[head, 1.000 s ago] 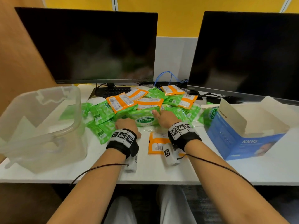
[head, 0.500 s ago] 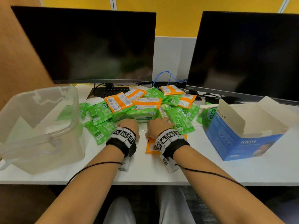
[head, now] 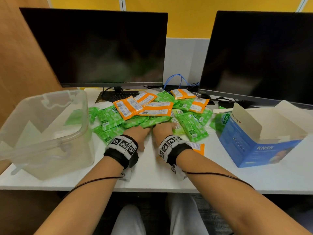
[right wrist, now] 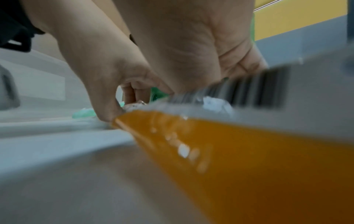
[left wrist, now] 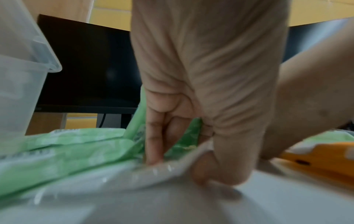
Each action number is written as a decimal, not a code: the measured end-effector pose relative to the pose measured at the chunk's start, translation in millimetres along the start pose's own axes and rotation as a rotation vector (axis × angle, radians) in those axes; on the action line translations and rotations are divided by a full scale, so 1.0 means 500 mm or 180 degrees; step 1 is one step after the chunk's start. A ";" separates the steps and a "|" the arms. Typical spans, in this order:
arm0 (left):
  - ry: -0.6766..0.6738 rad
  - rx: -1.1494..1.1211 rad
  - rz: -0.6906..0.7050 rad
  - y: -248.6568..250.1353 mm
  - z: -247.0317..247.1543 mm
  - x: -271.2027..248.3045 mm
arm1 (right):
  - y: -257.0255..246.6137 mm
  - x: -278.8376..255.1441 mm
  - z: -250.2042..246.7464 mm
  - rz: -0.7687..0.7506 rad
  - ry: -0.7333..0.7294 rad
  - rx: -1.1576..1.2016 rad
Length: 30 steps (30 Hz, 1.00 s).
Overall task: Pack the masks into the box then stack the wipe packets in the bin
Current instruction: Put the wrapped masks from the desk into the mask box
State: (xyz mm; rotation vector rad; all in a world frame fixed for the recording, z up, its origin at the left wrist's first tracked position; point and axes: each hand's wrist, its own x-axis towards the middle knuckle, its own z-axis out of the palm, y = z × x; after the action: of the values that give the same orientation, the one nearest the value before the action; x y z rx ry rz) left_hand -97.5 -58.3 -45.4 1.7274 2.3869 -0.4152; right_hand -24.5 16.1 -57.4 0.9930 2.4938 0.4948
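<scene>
Green and orange wipe packets (head: pixel 152 114) heaped beyond both grips, none visibly binned; left hand (head: pixel 138 133) and right hand (head: pixel 163 129) pinching a clear wrapper (left wrist: pixel 134 174); blue box (head: pixel 264 136) open, contents unclear

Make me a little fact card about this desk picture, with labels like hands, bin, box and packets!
left hand: pinches a clear wrapper's edge by the green packets
right hand: fingers tucked under the pile, grip hidden
wipe packets: green and orange, heaped on the desk
loose orange packet: under the right wrist
bin: clear plastic, left, no packets visible inside
box: blue KN95, right, flaps open
monitors: two, both dark
</scene>
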 end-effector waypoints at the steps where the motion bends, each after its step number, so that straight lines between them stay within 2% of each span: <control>1: 0.0026 0.0060 -0.0011 0.004 0.002 0.000 | 0.003 -0.003 0.000 -0.0022 0.0056 0.0037; 7: 0.0471 0.0132 -0.0021 0.026 0.005 -0.009 | 0.027 -0.016 0.001 -0.0128 0.0177 0.0340; 10: 0.0618 -0.0181 0.0096 0.023 -0.016 -0.015 | 0.051 -0.032 0.002 -0.0168 0.0341 0.0663; 12: 0.0913 -0.0572 0.0186 0.027 -0.040 -0.029 | 0.084 -0.038 0.002 -0.0218 0.0401 0.1089; 16: 0.2019 -0.1369 0.0274 0.044 -0.103 -0.059 | 0.191 -0.062 0.016 -0.0452 0.0138 0.3037; 19: 0.2798 -0.2768 0.0392 0.055 -0.131 -0.062 | 0.248 -0.099 0.038 -0.0302 0.0446 0.4818; 21: 0.3069 -0.3589 0.0326 0.063 -0.140 -0.049 | 0.267 -0.123 0.048 -0.0222 0.0410 0.5841; 23: 0.3126 -0.4243 0.0183 0.080 -0.144 -0.036 | 0.283 -0.141 0.056 -0.0381 0.0240 0.6216; 26: 0.3014 -0.5277 0.0073 0.108 -0.148 -0.027 | 0.296 -0.169 0.054 -0.0912 0.0054 0.6441; 28: 0.2760 -0.5972 -0.0106 0.123 -0.155 -0.025 | 0.306 -0.186 0.047 -0.1075 0.0265 0.6219; 30: 0.2550 -0.6474 -0.0167 0.136 -0.164 -0.024 | 0.321 -0.204 0.038 -0.0923 0.0727 0.5805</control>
State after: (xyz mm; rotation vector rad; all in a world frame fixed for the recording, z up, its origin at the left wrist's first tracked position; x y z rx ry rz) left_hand -26.9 -23.1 27.1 0.6132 1.4177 2.1285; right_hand 142.8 56.5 25.1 0.9005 2.7217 -2.1645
